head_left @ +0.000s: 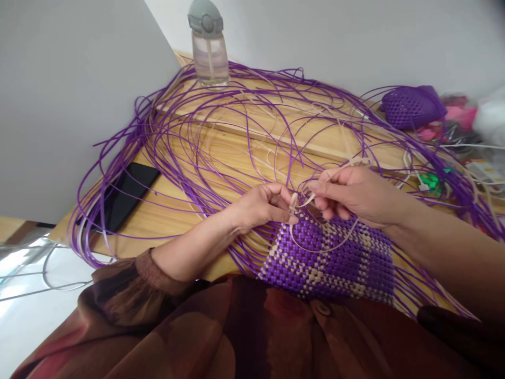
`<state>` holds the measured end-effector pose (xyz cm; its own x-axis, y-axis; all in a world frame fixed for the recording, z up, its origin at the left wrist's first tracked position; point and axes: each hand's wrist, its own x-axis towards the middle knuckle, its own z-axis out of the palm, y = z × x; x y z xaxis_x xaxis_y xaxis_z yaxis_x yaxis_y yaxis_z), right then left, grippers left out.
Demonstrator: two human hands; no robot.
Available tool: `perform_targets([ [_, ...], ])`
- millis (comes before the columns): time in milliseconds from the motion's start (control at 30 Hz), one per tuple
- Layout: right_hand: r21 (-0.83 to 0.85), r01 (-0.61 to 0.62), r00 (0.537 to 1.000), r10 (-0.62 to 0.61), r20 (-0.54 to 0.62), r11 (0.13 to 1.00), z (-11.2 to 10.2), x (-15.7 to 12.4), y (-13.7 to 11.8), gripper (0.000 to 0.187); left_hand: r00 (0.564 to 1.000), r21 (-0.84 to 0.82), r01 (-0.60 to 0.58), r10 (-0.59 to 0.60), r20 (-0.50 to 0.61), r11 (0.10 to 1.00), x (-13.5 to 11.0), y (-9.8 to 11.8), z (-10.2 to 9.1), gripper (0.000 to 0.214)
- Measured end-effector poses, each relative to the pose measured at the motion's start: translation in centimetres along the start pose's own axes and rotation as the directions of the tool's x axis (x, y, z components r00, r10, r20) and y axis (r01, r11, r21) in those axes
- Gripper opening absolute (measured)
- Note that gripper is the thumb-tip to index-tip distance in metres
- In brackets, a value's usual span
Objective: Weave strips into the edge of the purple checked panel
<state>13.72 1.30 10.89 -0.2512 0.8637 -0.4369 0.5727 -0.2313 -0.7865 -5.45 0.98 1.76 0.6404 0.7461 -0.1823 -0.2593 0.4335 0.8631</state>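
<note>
A purple and cream woven panel (315, 258) lies close to my body, with long loose strands fanning out from its edges. At its far left corner my left hand (274, 205) pinches a looped cream strip (294, 202) between thumb and fingers. My right hand (343, 192) is just to the right, thumb and index finger closed on the same cream strip. A slack loop of that strip hangs over the panel between both hands. The right hand's lower fingers curl above the panel's far edge.
Purple strands (177, 179) sprawl over the wooden table (232, 150). A water bottle (211, 52) stands at the back. A black phone (126, 197) lies left under strands. A purple woven piece (412, 108), pink items and a green object (432, 181) sit at right.
</note>
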Motion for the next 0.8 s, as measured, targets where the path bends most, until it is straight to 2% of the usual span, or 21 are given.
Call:
perform_targets([
  [100,0.123,-0.013,0.999,0.017,-0.031,0.992,0.5,0.2,-0.2,0.039,1.0,-0.053,0.004,-0.003,0.017,0.999,-0.1,0.1,0.2,0.033],
  [167,0.145,-0.04,0.999,0.042,-0.014,0.989,0.5,0.2,0.0,0.039,1.0,-0.062,0.015,-0.014,0.005,0.998,-0.1,0.2,0.4,0.03],
  [300,0.201,-0.172,0.985,0.168,0.04,0.964,-0.3,-1.3,1.5,0.048,0.996,-0.012,0.071,-0.072,-0.061,0.997,-0.2,0.3,0.4,0.026],
  [367,0.237,-0.143,0.989,0.132,0.062,0.961,-0.4,-2.5,2.0,0.053,0.992,0.016,0.092,-0.09,-0.092,0.996,-0.2,0.4,0.4,0.024],
  [400,0.214,-0.061,0.998,0.054,0.038,0.975,-0.3,-3.1,2.0,0.052,0.99,0.024,0.096,-0.094,-0.101,0.995,-0.3,0.5,0.4,0.024],
  [433,0.139,0.064,0.998,-0.063,-0.011,0.988,0.0,-3.5,2.0,0.048,0.99,0.025,0.098,-0.094,-0.106,0.995,-0.3,0.5,0.5,0.023],
  [467,0.004,0.204,0.977,-0.203,-0.064,0.979,0.3,-3.9,1.9,0.041,0.99,0.021,0.096,-0.093,-0.106,0.995,-0.3,0.6,0.5,0.023],
  [533,-0.347,0.387,0.895,-0.438,-0.079,0.854,1.1,-4.1,1.5,0.025,0.992,0.007,0.087,-0.086,-0.094,0.996,-0.4,0.7,0.5,0.023],
  [600,-0.575,0.411,0.853,-0.521,-0.033,0.708,1.7,-4.0,1.2,0.017,0.994,-0.007,0.083,-0.083,-0.076,0.997,-0.5,0.7,0.6,0.023],
  [633,-0.619,0.391,0.857,-0.514,-0.024,0.681,1.9,-3.9,1.0,0.013,0.994,-0.016,0.083,-0.084,-0.065,0.996,-0.5,0.6,0.6,0.023],
  [700,-0.6,0.316,0.891,-0.447,-0.08,0.735,2.2,-3.6,0.9,0.01,0.995,-0.036,0.084,-0.086,-0.049,0.996,-0.6,0.6,0.7,0.023],
  [800,-0.359,0.174,0.965,-0.231,-0.122,0.917,2.4,-3.0,0.7,0.012,0.995,-0.059,0.075,-0.079,-0.066,0.995,-0.5,0.5,0.8,0.02],
])
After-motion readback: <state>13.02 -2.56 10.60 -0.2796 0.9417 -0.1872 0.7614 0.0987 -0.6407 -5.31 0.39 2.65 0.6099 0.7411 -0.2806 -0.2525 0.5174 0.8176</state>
